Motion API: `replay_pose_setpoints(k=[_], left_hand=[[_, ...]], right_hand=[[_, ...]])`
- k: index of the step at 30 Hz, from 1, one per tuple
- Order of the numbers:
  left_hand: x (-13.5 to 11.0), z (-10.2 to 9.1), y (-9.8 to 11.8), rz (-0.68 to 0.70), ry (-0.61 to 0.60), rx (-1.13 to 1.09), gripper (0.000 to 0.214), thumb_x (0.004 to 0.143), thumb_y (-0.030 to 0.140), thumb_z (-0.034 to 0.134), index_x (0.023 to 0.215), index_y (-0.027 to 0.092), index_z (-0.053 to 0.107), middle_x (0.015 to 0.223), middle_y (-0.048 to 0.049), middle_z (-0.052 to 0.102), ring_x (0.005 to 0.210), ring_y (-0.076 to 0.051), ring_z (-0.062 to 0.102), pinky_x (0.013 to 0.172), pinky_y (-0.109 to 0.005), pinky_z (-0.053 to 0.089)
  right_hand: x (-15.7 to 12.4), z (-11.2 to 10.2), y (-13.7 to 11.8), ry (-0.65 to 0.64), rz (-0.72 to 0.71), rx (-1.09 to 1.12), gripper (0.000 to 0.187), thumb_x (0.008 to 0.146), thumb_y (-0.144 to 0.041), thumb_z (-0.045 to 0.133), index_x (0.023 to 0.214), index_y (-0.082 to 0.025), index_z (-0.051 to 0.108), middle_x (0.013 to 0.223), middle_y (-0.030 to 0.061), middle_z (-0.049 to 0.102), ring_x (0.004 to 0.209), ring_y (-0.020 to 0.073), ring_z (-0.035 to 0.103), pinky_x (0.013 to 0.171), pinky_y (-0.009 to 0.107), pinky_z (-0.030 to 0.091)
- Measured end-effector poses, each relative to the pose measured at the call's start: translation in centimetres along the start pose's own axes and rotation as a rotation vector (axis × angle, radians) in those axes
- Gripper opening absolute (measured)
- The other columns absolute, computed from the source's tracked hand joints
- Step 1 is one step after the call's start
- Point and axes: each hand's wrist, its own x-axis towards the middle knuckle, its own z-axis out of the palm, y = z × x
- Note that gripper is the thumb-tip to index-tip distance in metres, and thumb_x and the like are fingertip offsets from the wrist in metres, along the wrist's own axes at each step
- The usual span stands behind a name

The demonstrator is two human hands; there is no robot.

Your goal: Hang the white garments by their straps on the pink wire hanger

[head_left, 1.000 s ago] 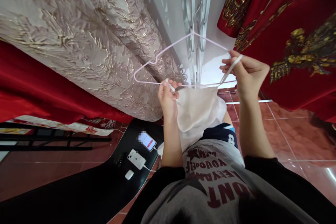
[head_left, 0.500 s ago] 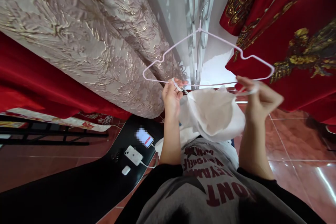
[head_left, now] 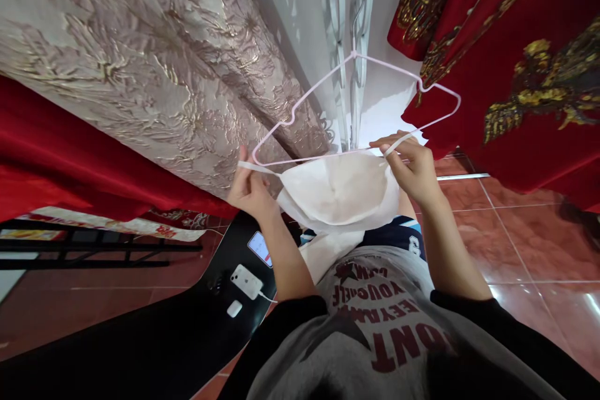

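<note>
A white camisole-like garment (head_left: pixel 335 190) with thin straps spreads below a pale pink hanger (head_left: pixel 323 80). The hanger hangs by its hook from a white metal rack, its right end tilted up. My left hand (head_left: pixel 253 190) has curled fingers around the garment's left strap, beside the hanger's lower left corner. At the other side, my right hand (head_left: pixel 412 165) pinches the right strap between thumb and fingers, close to the hanger's bottom bar. The top edge of the garment lies along that bar, and its lower part falls towards my lap.
Embossed pinkish cloth (head_left: pixel 187 75) hangs on the left, red cloth with gold embroidery (head_left: pixel 515 87) on the right. A black bench (head_left: pixel 140 325) at lower left carries a white phone (head_left: pixel 246 281), a lit phone (head_left: pixel 259 249) and a small white case (head_left: pixel 234 309).
My left hand has moved left and the right hand inward, shifting the garment left and spreading its top along the bar. The hanger has tilted, its right end higher.
</note>
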Motion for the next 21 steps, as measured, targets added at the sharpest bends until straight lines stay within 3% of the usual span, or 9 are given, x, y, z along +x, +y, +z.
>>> replay_pose_setpoints(k=[2, 5, 8, 11, 13, 16, 19, 21], left_hand=[[1.8, -0.4, 0.6, 0.097, -0.008, -0.042, 0.011, 0.092, 0.019, 0.076, 0.098, 0.02, 0.085, 0.124, -0.0056, 0.081, 0.114, -0.026, 0.076, 0.087, -0.036, 0.061], [4.1, 0.1, 2.0, 0.154, -0.283, -0.072, 0.018, 0.092, 0.017, 0.081, 0.109, 0.02, 0.084, 0.122, -0.0027, 0.083, 0.125, -0.029, 0.073, 0.109, -0.048, 0.053], [5.7, 1.9, 3.5, 0.123, -0.687, 0.019, 0.024, 0.095, 0.019, 0.078, 0.119, 0.021, 0.081, 0.123, -0.0021, 0.082, 0.12, -0.029, 0.074, 0.105, -0.05, 0.054], [6.7, 4.1, 4.6, 0.065, -0.881, 0.107, 0.014, 0.089, 0.015, 0.082, 0.103, 0.02, 0.085, 0.096, -0.0012, 0.083, 0.087, -0.019, 0.074, 0.084, -0.036, 0.059], [7.1, 5.1, 4.6, 0.009, -0.874, 0.141, 0.01, 0.086, 0.012, 0.082, 0.083, 0.021, 0.082, 0.073, 0.0008, 0.075, 0.069, -0.015, 0.066, 0.068, -0.03, 0.056], [6.8, 5.3, 3.3, -0.096, -0.675, 0.075, 0.024, 0.09, 0.014, 0.075, 0.067, 0.022, 0.074, 0.062, 0.0007, 0.066, 0.059, -0.013, 0.061, 0.061, -0.029, 0.052], [4.5, 4.5, 1.2, -0.298, -0.406, -0.104, 0.018, 0.091, 0.028, 0.074, 0.076, 0.019, 0.07, 0.062, 0.0016, 0.065, 0.059, -0.012, 0.063, 0.065, -0.028, 0.053], [1.8, 4.2, 0.1, -0.375, -0.352, -0.165, 0.035, 0.094, 0.053, 0.069, 0.086, 0.019, 0.067, 0.069, -0.0003, 0.069, 0.066, -0.014, 0.07, 0.072, -0.031, 0.057]], right_hand=[[0.2, -0.5, 0.0, -0.013, -0.009, -0.005, 0.033, 0.104, -0.052, 0.058, 0.098, -0.031, 0.082, 0.102, 0.0018, 0.084, 0.107, 0.0256, 0.077, 0.116, 0.059, 0.047], [0.3, -0.8, 0.1, -0.021, -0.028, 0.007, 0.029, 0.103, -0.049, 0.059, 0.098, -0.031, 0.082, 0.103, 0.0014, 0.084, 0.107, 0.0252, 0.077, 0.114, 0.058, 0.048], [0.0, -0.5, 0.3, -0.038, -0.053, 0.016, 0.026, 0.103, -0.045, 0.06, 0.1, -0.031, 0.082, 0.106, 0.0018, 0.084, 0.109, 0.0255, 0.076, 0.111, 0.056, 0.05], [-0.4, -0.1, 0.5, -0.03, -0.062, 0.009, 0.026, 0.104, -0.044, 0.058, 0.102, -0.032, 0.081, 0.107, 0.0014, 0.084, 0.11, 0.0253, 0.076, 0.114, 0.056, 0.048], [-0.7, 0.1, 0.6, -0.024, -0.065, -0.003, 0.026, 0.104, -0.043, 0.057, 0.103, -0.032, 0.081, 0.107, 0.0013, 0.084, 0.11, 0.025, 0.076, 0.115, 0.056, 0.047], [-0.8, 0.3, 0.7, -0.028, -0.096, -0.022, 0.025, 0.105, -0.039, 0.057, 0.107, -0.031, 0.081, 0.111, 0.0023, 0.084, 0.111, 0.0244, 0.076, 0.114, 0.056, 0.047], [-0.9, 0.6, 0.7, -0.021, -0.13, -0.028, 0.023, 0.105, -0.036, 0.058, 0.111, -0.031, 0.08, 0.114, 0.0031, 0.084, 0.111, 0.0241, 0.076, 0.115, 0.056, 0.047], [-1.0, 1.0, 0.6, -0.015, -0.131, -0.035, 0.024, 0.105, -0.036, 0.058, 0.114, -0.031, 0.08, 0.115, 0.0032, 0.084, 0.114, 0.0245, 0.076, 0.117, 0.057, 0.046]])
